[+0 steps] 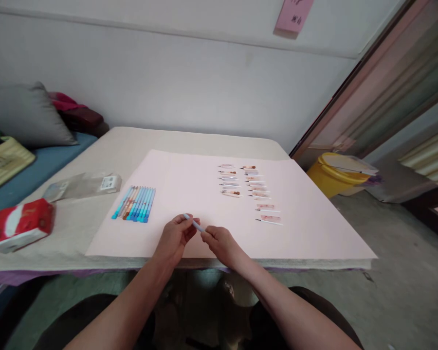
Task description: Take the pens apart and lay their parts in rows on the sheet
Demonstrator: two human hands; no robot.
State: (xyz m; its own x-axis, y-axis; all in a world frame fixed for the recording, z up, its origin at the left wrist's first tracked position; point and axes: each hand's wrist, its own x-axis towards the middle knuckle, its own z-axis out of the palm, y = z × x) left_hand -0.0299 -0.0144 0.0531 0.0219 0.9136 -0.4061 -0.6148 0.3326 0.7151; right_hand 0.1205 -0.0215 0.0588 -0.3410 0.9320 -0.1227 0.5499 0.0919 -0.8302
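My left hand [175, 238] and my right hand [221, 243] meet over the near edge of a pink sheet [190, 180]. Both pinch one light blue pen [194, 223], the left at its upper end and the right at its lower end. A row of several blue and orange pens [135, 203] lies side by side on the sheet to the left of my hands. Two columns of small pen refills or caps [248, 187] lie further back on the right.
The sheet lies on a low cloth-covered table [105, 146]. A red tissue pack [20, 224] and a clear plastic bag [82, 185] sit at its left. A grey pillow [25, 114] is behind. A yellow bucket [332, 175] stands on the floor at the right.
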